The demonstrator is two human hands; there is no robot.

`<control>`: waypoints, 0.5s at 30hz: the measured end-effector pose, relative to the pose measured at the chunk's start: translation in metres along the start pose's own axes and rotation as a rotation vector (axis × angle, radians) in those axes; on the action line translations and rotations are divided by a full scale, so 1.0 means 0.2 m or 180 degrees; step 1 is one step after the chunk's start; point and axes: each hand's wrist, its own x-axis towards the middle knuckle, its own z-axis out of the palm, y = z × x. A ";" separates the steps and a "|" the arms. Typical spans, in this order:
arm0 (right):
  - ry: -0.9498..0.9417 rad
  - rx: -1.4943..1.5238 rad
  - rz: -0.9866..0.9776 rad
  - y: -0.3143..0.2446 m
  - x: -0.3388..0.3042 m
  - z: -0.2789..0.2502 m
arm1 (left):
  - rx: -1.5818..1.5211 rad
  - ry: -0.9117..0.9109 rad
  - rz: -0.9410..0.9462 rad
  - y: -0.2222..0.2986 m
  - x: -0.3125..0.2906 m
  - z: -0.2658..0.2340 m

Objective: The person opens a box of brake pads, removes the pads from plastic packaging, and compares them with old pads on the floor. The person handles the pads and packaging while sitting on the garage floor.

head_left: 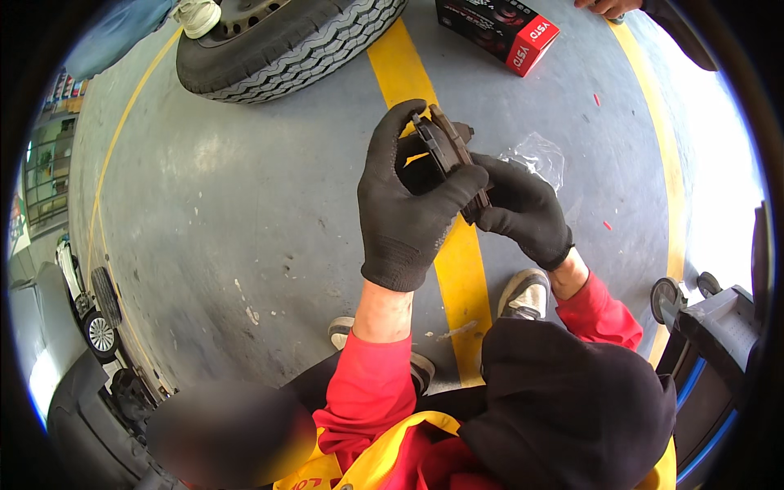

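Two dark brake pads [445, 151] are held face to face and tilted, above the yellow floor stripe. My left hand [398, 212], in a black knit glove, grips them from the left. Its thumb lies across their near part and its fingers curl round the far end. From the right, my right hand [527, 208], also in a black glove, closes on their lower end, with the thumb beneath. Part of the pads is hidden by the gloves. A crumpled clear plastic bag [539, 159] lies on the floor just beyond my right hand.
A tyre on a wheel [294, 49] lies at the far left, with another person's shoe [198, 16] against it. A black and red carton [498, 33] sits far right, near another person's hand [604, 6]. A wheeled cart [719, 335] stands at the right edge.
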 end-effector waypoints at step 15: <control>0.0146 -0.0577 -0.0726 0.03 -0.02 0.02 | -0.0143 -0.0584 0.0245 -0.03 -0.01 -0.07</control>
